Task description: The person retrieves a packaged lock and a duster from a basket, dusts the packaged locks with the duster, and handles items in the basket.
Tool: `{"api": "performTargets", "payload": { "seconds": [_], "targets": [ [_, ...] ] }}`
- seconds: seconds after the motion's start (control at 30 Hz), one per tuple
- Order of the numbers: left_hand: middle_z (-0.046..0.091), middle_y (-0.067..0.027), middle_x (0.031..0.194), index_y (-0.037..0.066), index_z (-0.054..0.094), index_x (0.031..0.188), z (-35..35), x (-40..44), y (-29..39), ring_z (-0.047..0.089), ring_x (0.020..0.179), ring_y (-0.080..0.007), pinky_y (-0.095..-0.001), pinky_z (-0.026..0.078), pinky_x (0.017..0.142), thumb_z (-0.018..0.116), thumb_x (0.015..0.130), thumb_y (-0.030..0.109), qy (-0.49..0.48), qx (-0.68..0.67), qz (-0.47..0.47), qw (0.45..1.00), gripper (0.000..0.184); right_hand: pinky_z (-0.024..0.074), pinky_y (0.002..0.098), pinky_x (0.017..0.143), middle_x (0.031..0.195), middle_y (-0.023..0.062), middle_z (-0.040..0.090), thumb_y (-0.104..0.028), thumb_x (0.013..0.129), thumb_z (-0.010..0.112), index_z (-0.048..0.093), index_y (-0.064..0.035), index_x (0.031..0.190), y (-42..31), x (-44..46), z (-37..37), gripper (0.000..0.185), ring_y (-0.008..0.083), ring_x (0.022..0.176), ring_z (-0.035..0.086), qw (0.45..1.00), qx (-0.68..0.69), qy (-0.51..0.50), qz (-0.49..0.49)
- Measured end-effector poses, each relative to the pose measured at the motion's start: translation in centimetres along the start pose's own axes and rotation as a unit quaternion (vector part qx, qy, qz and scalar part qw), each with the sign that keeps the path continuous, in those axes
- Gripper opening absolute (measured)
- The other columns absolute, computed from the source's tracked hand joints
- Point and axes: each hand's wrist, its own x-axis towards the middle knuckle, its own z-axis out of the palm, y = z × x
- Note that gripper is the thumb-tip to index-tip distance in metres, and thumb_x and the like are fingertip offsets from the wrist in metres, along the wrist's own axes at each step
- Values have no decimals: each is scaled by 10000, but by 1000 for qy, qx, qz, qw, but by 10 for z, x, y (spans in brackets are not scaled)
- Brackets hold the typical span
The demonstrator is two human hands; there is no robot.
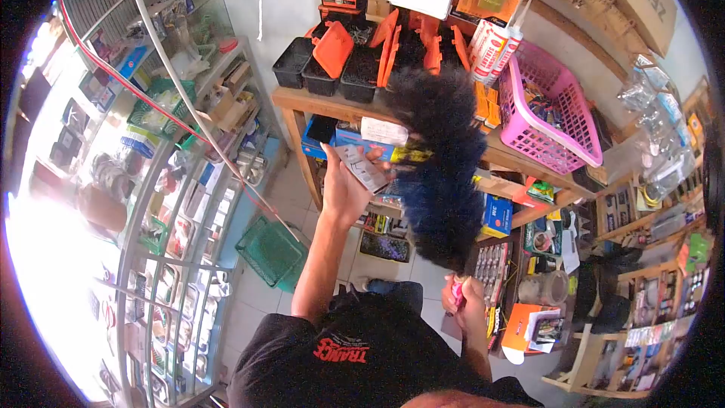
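Starting on the left, with a green basket [270,253] down on the tiled floor. Moving up to the left hand [343,195], raised palm-up in front of the bench [296,98] and grasping a small printed pack [364,171]. Held at a tilt across the fingers, just below the bench edge, close to a blue box [350,137] on the level underneath. Best supported with light pressure from thumb and fingers, without squeezing the sides in or covering the print.

Up above, on the bench top, seeing black bins [361,79] with orange lids, close behind the duster. Better to give those lids room, to avoid snagging the fibres.

Crossing now to the big dark duster [442,174], standing nearly upright, with its head reaching over the bench edge. Down below, closed firmly round the pink handle [458,292] with the right hand [470,298]. Worth steadying from the wrist and angling the head away from the pack, so as not to knock or hide it.

Finishing on the right, beside the white tubes [495,49] and the pink basket [547,117]: easy to brush by accident, so best given a little clearance
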Motion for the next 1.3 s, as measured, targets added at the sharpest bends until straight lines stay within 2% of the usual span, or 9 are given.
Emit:
{"api": "performTargets", "payload": {
  "seconds": [0.3,0.5,0.6,0.7,0.8,0.93,1.07,1.17,1.3],
  "targets": [
    [589,-132,1248,64,510,1315,-127,23,-40,550,1172,-311,-468,422,1033,352,1011,332,82,473,226,848,435,399,224,553,578,10,486,-228,987,535,538,-30,689,5,-4,24,358,63,476,393,977,-209,25,36],
    [490,-113,1406,99,445,1403,-10,-15,-10,500,1250,-293,-469,366,1085,365,980,548,-95,-125,62,986,623,287,213,472,594,-41,491,-202,981,552,600,-15,750,11,-1,34,301,25,513,382,946,-282,153,30],
    [568,-158,1298,69,522,1329,5,-16,-12,552,1164,-339,-521,364,1070,319,908,721,50,-31,106,993,803,327,212,529,630,-61,495,-204,978,564,660,-1,836,15,-6,19,266,21,578,403,936,-343,67,40],
    [538,-130,1347,92,462,1389,-28,-3,-14,526,1202,-356,-529,393,1039,309,913,709,-189,-59,104,975,794,345,220,547,631,-60,494,-188,970,572,681,-17,842,9,-9,19,240,24,580,407,942,-310,110,63],
    [534,-137,1344,79,454,1384,-23,-10,-16,514,1206,-393,-581,378,1030,328,881,745,67,-40,73,994,844,360,215,562,641,-54,513,-181,962,588,716,-32,929,24,-10,11,199,27,594,428,934,-342,106,19],
    [515,-161,1363,90,419,1415,-62,-7,-27,506,1229,-381,-590,379,1035,328,889,732,-133,-37,19,990,835,370,212,569,645,-51,522,-173,959,590,714,-32,950,26,-11,17,188,30,616,443,941,-324,85,41],
    [506,-206,1354,109,394,1435,-15,-18,-25,488,1216,-462,-605,372,1040,414,873,709,55,-36,74,995,822,365,211,551,643,-48,527,-201,973,581,679,-38,846,43,-5,10,230,27,607,446,951,-292,95,43],
    [518,-199,1346,119,424,1417,-60,-21,-47,497,1212,-449,-603,370,1042,376,909,674,-151,8,32,988,754,361,223,519,634,-56,510,-228,982,572,642,-27,805,50,-4,-4,276,25,579,426,952,-301,2,60],
    [539,-186,1323,73,441,1392,-3,-45,-54,527,1168,-463,-572,409,1015,426,820,773,190,105,12,976,904,380,226,533,630,-66,498,-279,976,592,658,-18,851,55,1,-9,297,21,589,433,950,-291,109,-14]
  ]
}}
